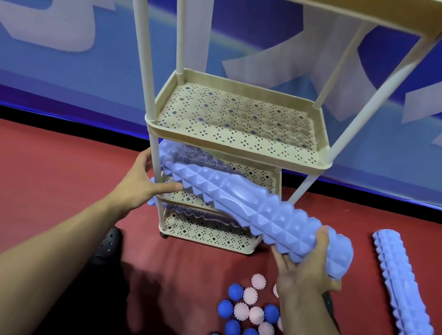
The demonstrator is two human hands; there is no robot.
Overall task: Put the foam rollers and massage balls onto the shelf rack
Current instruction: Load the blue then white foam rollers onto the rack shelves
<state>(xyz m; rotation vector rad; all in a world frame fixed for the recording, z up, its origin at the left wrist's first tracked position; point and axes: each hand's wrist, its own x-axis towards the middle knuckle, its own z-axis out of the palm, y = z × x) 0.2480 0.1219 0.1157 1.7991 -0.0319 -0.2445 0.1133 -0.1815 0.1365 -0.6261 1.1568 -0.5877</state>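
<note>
Head view: the right hand (304,264) grips one end of a long purple foam roller (251,206), fingers curled round it, while the left hand (142,182) is spread wide, thumb under the roller's far end beside the front post of the shelf rack (235,142). The roller lies slanted, its far end poking in over a lower shelf where another roller seems to lie already. A second loose roller (407,304) lies on the red floor (36,180) to the right, and the spiky massage balls (250,318) are heaped near the person's feet. To seat it well, the roller probably wants levelling and turning in line with the shelf's long side, the left hand guiding the tip past the post so it doesn't snag.
</note>
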